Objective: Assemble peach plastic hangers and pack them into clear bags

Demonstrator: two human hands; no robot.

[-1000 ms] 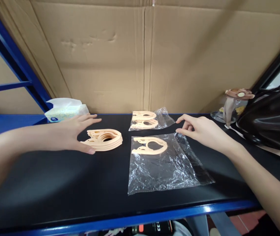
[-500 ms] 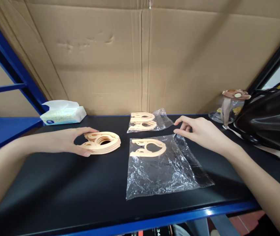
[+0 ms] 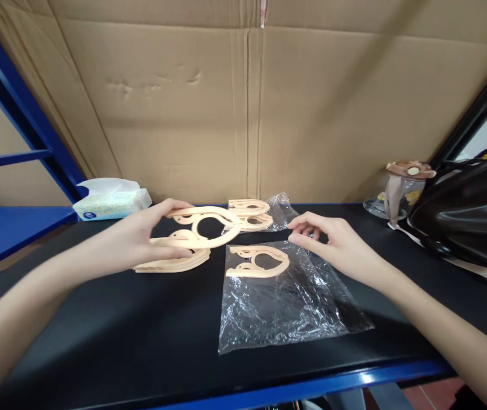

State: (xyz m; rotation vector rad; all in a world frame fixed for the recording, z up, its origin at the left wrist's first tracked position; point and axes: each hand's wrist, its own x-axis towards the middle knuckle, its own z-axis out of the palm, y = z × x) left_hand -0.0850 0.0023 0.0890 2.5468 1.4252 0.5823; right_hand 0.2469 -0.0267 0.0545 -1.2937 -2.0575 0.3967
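My left hand (image 3: 140,239) is closed on one peach swan-shaped plastic piece (image 3: 209,225), lifted above a low stack of the same pieces (image 3: 170,263) on the black shelf (image 3: 98,330). My right hand (image 3: 332,247) hovers over the far corner of a clear plastic bag (image 3: 286,296), fingers curled in a loose pinch, with nothing visible in them. One swan piece (image 3: 257,261) lies at the far end of that bag. Behind it sits a second clear bag holding swan pieces (image 3: 249,213).
A tissue pack (image 3: 113,198) rests at the back left by the blue rack frame (image 3: 16,108). A lidded glass cup (image 3: 401,191) and a black bag (image 3: 474,210) stand at the right. Cardboard (image 3: 247,102) lines the back wall.
My left hand closed on the stack and raised its top swan piece toward the right. My right hand shifted slightly left above the bag.
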